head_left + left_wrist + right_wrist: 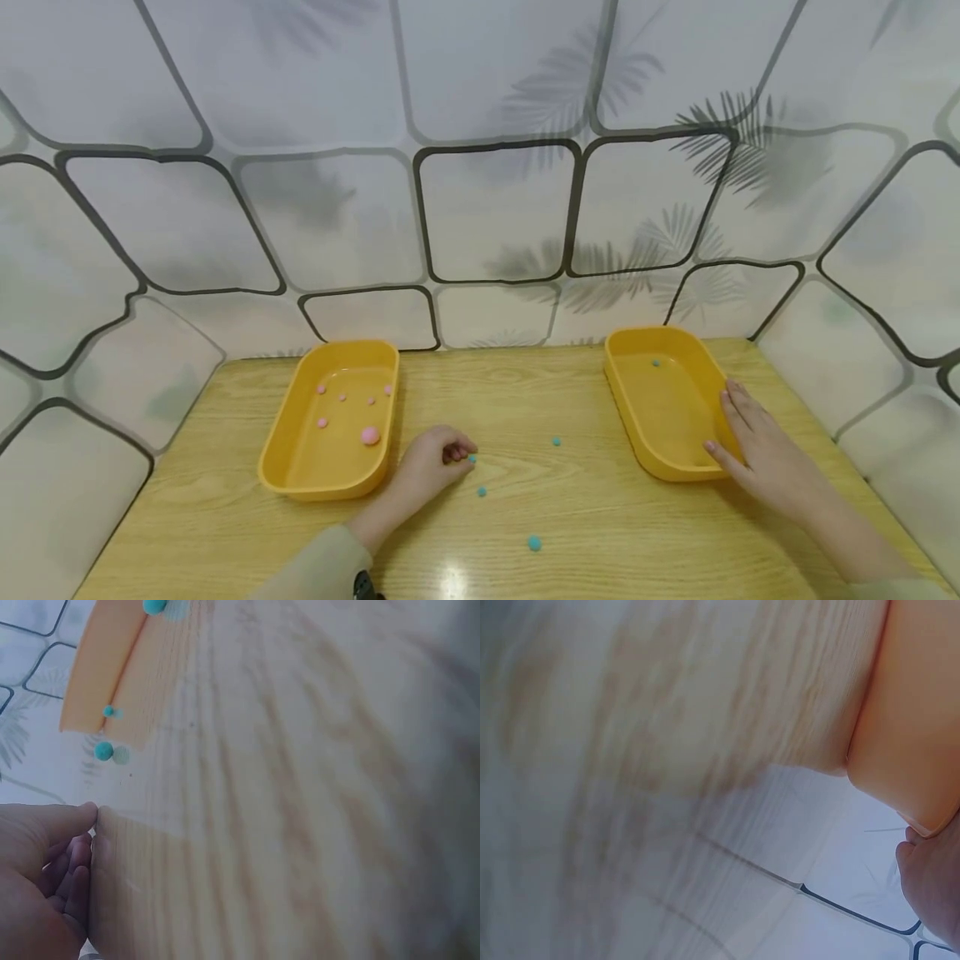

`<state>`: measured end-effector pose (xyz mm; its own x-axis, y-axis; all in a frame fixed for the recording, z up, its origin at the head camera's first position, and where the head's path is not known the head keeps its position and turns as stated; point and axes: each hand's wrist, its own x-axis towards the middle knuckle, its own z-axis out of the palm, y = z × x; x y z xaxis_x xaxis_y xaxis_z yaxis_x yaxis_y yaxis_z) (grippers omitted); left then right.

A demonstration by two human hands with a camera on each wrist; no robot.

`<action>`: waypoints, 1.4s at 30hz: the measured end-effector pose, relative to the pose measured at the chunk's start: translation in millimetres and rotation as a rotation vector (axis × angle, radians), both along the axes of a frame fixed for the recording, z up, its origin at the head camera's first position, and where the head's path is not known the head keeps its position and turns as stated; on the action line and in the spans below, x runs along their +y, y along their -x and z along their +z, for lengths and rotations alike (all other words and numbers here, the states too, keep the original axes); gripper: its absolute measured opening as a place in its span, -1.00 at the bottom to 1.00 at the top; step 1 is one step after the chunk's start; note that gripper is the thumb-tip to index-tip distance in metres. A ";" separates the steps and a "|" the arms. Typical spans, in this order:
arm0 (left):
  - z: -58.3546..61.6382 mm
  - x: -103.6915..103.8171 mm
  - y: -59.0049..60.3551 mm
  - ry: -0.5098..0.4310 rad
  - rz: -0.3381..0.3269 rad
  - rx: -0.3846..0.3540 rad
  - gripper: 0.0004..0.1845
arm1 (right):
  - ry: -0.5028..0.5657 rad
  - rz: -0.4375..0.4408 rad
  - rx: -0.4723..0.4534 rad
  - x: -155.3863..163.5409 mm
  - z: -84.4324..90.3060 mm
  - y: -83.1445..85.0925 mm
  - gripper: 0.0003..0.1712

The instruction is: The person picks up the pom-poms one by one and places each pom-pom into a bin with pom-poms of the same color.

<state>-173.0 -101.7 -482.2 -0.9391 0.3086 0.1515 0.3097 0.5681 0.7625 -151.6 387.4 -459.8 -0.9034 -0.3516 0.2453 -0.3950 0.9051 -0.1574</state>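
Observation:
My left hand (457, 455) rests on the wooden table (600, 517) right of the left yellow tray (279, 467), its fingers curled and holding nothing. A small teal ball (472, 458) lies just off its fingertips. In the left wrist view the same hand (71, 840) shows curled fingers, and the teal ball (103, 751) lies apart from them. My right hand (731, 429) lies flat with straight fingers on the near right rim of the right yellow tray (637, 442). That tray holds one teal ball (656, 363). The left tray holds several pink balls (370, 435).
Three more teal balls lie loose on the table: one (556, 441) between the trays, one (482, 492) near my left hand, one (534, 543) towards the front edge. A patterned wall (495, 208) closes in the back and both sides.

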 end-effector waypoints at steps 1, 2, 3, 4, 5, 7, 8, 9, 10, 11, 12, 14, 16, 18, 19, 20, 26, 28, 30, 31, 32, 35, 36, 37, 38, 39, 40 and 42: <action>0.3 0.5 -0.8 0.000 -0.001 0.002 -0.90 | -0.001 0.001 0.001 0.4 0.3 0.0 -0.09; 0.7 1.1 -1.4 0.001 0.000 0.001 -0.90 | -0.003 0.003 0.002 0.8 0.7 0.1 -0.09; 1.1 1.7 -2.1 0.005 0.001 0.003 -0.91 | -0.004 0.004 0.002 1.2 1.0 0.2 -0.09; 1.2 2.3 -2.7 0.010 0.004 0.002 -0.91 | -0.005 0.005 0.001 1.7 1.2 0.2 -0.09; 1.0 2.9 -3.2 0.017 0.008 0.004 -0.91 | -0.005 0.006 0.002 2.1 1.3 0.3 -0.08; 0.8 4.1 -4.0 0.032 0.018 0.001 -0.92 | -0.008 0.009 0.002 3.0 1.3 0.0 -0.08; 0.9 4.7 -4.6 0.037 0.021 -0.002 -0.93 | -0.008 0.011 0.003 3.4 1.1 -0.2 -0.08; 1.4 5.3 -5.1 0.039 0.024 -0.005 -0.93 | -0.009 0.012 0.003 3.7 0.8 -0.4 -0.08; 2.0 5.8 -5.9 0.038 0.027 -0.013 -0.94 | -0.008 0.013 0.003 4.1 0.8 -0.6 -0.08; 2.7 6.4 -6.3 0.036 0.029 -0.018 -0.94 | -0.006 0.015 0.003 4.5 0.6 -0.8 -0.08; 3.9 6.9 -7.0 0.033 0.030 -0.028 -0.95 | -0.006 0.016 0.002 4.8 0.6 -1.0 -0.08; 7.2 7.9 -6.5 0.028 0.036 -0.048 -0.96 | -0.004 0.017 -0.004 5.0 1.5 -0.1 -0.08; 9.8 9.8 -5.6 0.020 0.040 -0.060 -0.96 | -0.002 0.019 -0.010 5.2 2.3 0.9 -0.08; 11.6 13.2 -4.3 0.005 0.045 -0.067 -0.96 | -0.002 0.020 -0.013 5.5 3.1 1.8 -0.08; 12.3 15.6 -3.2 -0.007 0.047 -0.067 -0.96 | -0.003 0.021 -0.013 5.6 3.3 2.2 -0.08; 13.5 18.3 -2.3 -0.022 0.045 -0.070 -0.96 | -0.003 0.021 -0.014 5.6 3.9 2.7 -0.08; 25.6 39.9 3.5 -0.093 0.011 -0.112 -0.94 | -0.010 0.023 -0.019 6.3 6.5 5.2 -0.08; 31.5 47.4 4.3 -0.119 -0.011 -0.128 -0.93 | -0.011 0.025 -0.016 6.5 6.9 5.6 -0.08; 36.8 55.2 5.0 -0.143 -0.022 -0.148 -0.92 | -0.013 0.028 -0.009 6.5 6.7 5.6 -0.09; 39.0 59.1 5.6 -0.154 -0.029 -0.156 -0.92 | -0.013 0.029 -0.007 6.5 6.5 5.5 -0.09; 40.3 63.0 6.4 -0.160 -0.035 -0.161 -0.91 | -0.013 0.030 -0.005 6.5 6.5 5.4 -0.09; 43.6 74.7 10.0 -0.174 -0.051 -0.168 -0.90 | -0.006 0.029 -0.009 6.3 5.7 4.8 -0.08; 44.5 78.4 11.2 -0.180 -0.059 -0.169 -0.89 | -0.003 0.028 -0.011 6.2 5.6 4.5 -0.08; 45.3 82.1 12.8 -0.184 -0.067 -0.169 -0.89 | 0.000 0.026 -0.014 6.1 5.3 4.3 -0.08; 46.3 85.8 14.2 -0.189 -0.073 -0.171 -0.89 | 0.003 0.024 -0.017 6.1 5.1 4.1 -0.08; 47.6 89.4 15.5 -0.195 -0.077 -0.171 -0.88 | 0.004 0.022 -0.019 6.0 4.8 3.8 -0.08; 49.3 93.2 16.9 -0.202 -0.077 -0.176 -0.88 | 0.005 0.021 -0.019 6.0 4.8 3.6 -0.08; 52.8 100.6 19.5 -0.216 -0.082 -0.176 -0.88 | 0.004 0.020 -0.020 5.9 4.6 3.1 -0.08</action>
